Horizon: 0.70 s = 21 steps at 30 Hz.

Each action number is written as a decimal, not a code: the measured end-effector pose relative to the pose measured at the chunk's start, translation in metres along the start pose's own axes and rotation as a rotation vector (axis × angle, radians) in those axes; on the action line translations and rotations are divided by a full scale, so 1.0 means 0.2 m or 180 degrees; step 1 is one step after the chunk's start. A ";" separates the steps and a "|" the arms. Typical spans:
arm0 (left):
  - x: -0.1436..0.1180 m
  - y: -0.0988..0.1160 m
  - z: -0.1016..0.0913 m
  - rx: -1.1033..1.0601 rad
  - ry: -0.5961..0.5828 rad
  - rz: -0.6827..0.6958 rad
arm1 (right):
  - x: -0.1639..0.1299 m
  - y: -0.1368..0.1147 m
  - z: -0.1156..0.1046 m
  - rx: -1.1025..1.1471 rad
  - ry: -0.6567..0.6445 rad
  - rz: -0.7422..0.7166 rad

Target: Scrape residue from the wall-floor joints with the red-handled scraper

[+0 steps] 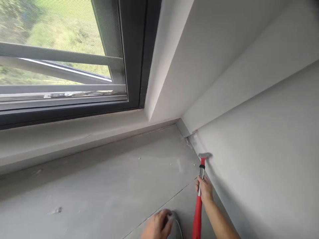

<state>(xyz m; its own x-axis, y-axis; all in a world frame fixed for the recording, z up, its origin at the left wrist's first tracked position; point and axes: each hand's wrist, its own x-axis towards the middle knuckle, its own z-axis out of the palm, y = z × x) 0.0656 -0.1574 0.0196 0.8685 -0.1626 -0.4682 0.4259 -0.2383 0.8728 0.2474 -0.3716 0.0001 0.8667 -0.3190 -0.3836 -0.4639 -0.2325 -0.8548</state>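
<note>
My right hand is wrapped round the metal shaft of a long-handled scraper with a red grip and a red head. Its wide grey blade lies against the foot of the white wall, just above the floor joint. Lower down, my left hand is loosely curled, with a gap between thumb and fingers, and nothing shows in it. The fingertips are slightly blurred. Beside that hand is a rounded dark grey thing with a pale edge, cut off by the frame; its kind is unclear.
The grey floor has a dark seam and scattered bits, including a pale lump. A short metal-grey strip sits in the corner. A dark-framed window with a screen stands above the low ledge.
</note>
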 end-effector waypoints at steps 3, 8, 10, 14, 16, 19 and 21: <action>0.16 0.11 0.26 -0.0944 -0.0465 -0.0095 | 0.05 -0.03 0.05 0.0025 -0.0203 0.0002; 0.27 0.11 0.71 -0.2160 -0.1025 -0.0285 | 0.02 0.00 -0.01 0.0147 -0.0204 -0.0075; 0.28 0.09 0.82 -0.1967 -0.0713 -0.0455 | -0.02 0.04 -0.05 0.0149 -0.0155 -0.0022; 0.33 0.06 0.83 -0.1154 -0.0243 -0.0785 | -0.03 0.07 -0.06 0.0218 -0.0124 0.0195; 0.35 0.08 0.76 -0.0999 -0.0183 -0.0828 | 0.00 0.04 -0.01 0.0226 -0.0202 0.0201; 0.38 0.16 0.64 -0.1401 -0.0469 -0.0762 | 0.05 -0.05 0.06 -0.0151 -0.0411 -0.0117; 0.39 0.21 0.61 -0.1675 -0.0744 -0.0837 | 0.06 -0.09 0.06 -0.0578 -0.0489 -0.0367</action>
<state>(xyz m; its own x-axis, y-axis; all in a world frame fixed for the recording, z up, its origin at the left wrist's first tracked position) 0.1200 -0.2968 0.0035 0.6650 -0.3816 -0.6420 0.7368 0.1944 0.6476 0.2684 -0.3598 0.0074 0.9269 -0.1409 -0.3478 -0.3739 -0.4246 -0.8245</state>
